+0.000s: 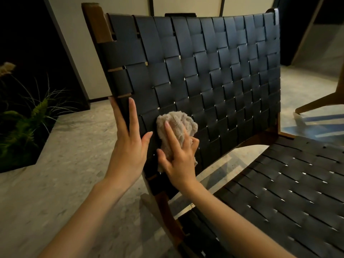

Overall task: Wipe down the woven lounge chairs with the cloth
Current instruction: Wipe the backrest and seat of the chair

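One woven lounge chair (204,71) is in view. One wooden leg (320,103) stands at the far right; whether it belongs to a second chair cannot be told. There is one cloth (178,123). Two hands show: one left hand (128,146), one right hand (178,161). One bed of plants (22,127) lies at the left.

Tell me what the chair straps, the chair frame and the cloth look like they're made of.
The straps are flat black bands with a dull sheen, woven over-under: probably leather or a synthetic look-alike. The frame looks like matte brown wood, grain faintly visible. The cloth is beige with fuzzy pile, likely terry or microfibre.
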